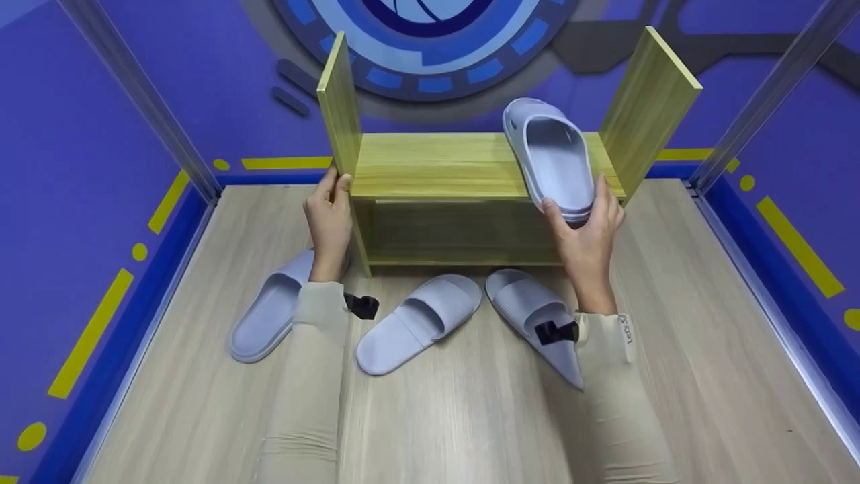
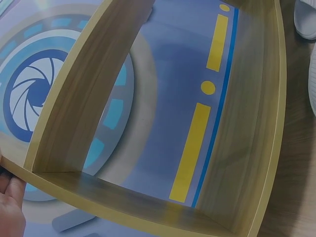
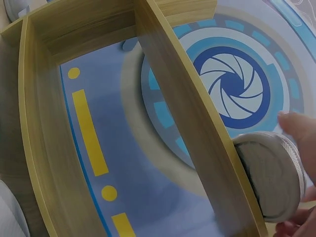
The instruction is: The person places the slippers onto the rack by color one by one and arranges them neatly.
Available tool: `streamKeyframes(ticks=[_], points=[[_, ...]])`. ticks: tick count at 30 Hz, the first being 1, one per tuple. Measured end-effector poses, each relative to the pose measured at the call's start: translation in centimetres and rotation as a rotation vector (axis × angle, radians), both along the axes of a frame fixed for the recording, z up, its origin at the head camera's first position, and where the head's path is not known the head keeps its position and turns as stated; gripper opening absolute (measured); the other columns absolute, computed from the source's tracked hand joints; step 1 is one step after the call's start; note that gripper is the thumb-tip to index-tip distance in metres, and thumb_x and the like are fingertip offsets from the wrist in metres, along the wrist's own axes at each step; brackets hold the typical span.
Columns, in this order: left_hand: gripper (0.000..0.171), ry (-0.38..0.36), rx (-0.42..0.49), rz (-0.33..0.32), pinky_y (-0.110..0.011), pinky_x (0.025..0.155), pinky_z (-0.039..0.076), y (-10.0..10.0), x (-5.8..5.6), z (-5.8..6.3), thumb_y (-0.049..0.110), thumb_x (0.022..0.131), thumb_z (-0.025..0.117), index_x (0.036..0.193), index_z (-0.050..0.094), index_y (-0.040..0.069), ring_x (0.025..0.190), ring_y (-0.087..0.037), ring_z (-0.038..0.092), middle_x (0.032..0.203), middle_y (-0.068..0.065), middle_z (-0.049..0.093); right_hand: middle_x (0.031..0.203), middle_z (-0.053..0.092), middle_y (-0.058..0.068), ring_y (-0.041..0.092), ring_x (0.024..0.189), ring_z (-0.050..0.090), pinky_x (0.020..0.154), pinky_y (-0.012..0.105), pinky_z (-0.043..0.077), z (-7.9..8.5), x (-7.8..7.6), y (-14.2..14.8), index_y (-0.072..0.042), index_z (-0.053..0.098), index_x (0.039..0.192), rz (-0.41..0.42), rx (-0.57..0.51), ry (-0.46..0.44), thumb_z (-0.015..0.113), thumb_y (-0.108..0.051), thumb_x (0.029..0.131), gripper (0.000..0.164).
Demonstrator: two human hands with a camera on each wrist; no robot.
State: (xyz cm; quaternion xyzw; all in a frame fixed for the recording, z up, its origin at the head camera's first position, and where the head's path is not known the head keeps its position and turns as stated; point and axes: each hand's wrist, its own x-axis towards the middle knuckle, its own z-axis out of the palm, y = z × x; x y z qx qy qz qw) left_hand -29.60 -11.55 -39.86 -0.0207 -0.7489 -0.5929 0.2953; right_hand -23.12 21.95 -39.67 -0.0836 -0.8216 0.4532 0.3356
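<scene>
R hand pinches clog at 6 o'clock end, fingers part-spread, prob for tilt ctrl; clog's on/over rack at 3 o'clock, contact unclear. L hand pinches rack's 9 o'clock panel edge, prob steadying.

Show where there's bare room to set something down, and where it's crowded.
Bare: the upper shelf between its left panel and the clog in the right hand; the visible lower shelf beneath; the floor between the right sleeve and the right wall. Crowded: the floor before the rack, with two slides and, beside the left sleeve, another shoe.
</scene>
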Motion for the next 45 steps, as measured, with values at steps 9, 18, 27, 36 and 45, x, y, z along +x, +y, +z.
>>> streamKeyframes(ticks=[9, 18, 27, 36, 45], points=[[0.041, -0.011, 0.01, 0.003, -0.039, 0.095, 0.049, -0.1, 0.0, 0.1, 0.016, 0.095, 0.059, 0.13, 0.057, -0.003, 0.115, -0.026, 0.061, 0.128, -0.02, 0.061, 0.13, 0.058, 0.01, 0.016, 0.121, 0.05, 0.107, 0.024, 0.035, 0.6, 0.3, 1.3, -0.001, 0.055, 0.131, -0.016, -0.169, 0.271, 0.063, -0.019, 0.092, 0.044], [0.043, -0.041, 0.024, -0.066, -0.035, 0.09, 0.05, -0.2, 0.2, 0.6, 0.018, 0.096, 0.057, 0.135, 0.054, 0.0, 0.111, -0.023, 0.062, 0.13, -0.017, 0.06, 0.106, 0.058, 0.004, 0.019, 0.104, 0.056, 0.098, 0.028, 0.046, 1.6, -0.1, 3.7, 0.004, 0.06, 0.12, -0.075, -0.293, 0.439, 0.063, -0.005, 0.09, 0.031], [0.056, -0.085, -0.091, -0.171, -0.033, 0.112, 0.034, -1.0, 0.7, -0.3, 0.024, 0.1, 0.05, 0.15, 0.031, 0.006, 0.14, -0.021, 0.037, 0.154, -0.011, 0.034, 0.119, 0.051, 0.003, 0.01, 0.112, 0.049, 0.104, 0.024, 0.041, 3.3, 0.3, 5.5, -0.002, 0.054, 0.128, -0.087, -0.286, 0.316, 0.059, -0.011, 0.094, 0.035], [0.067, -0.242, -0.403, -0.264, -0.048, 0.119, 0.015, -3.5, 2.0, -2.5, 0.039, 0.098, 0.051, 0.154, 0.021, 0.016, 0.149, -0.026, 0.012, 0.162, -0.005, 0.012, 0.129, 0.053, 0.008, 0.013, 0.114, 0.052, 0.102, 0.024, 0.043, 1.3, -1.9, 8.5, -0.007, 0.052, 0.137, -0.052, -0.172, 0.213, 0.059, -0.021, 0.096, 0.044], [0.079, -0.387, -0.591, -0.238, -0.061, 0.116, 0.007, -6.6, 3.7, -5.9, 0.045, 0.094, 0.057, 0.155, 0.017, 0.015, 0.148, -0.041, 0.005, 0.162, -0.015, 0.01, 0.123, 0.064, 0.008, 0.012, 0.109, 0.058, 0.096, 0.025, 0.048, 0.9, -2.5, 9.2, -0.011, 0.063, 0.127, -0.016, -0.141, 0.195, 0.067, -0.024, 0.091, 0.039]])
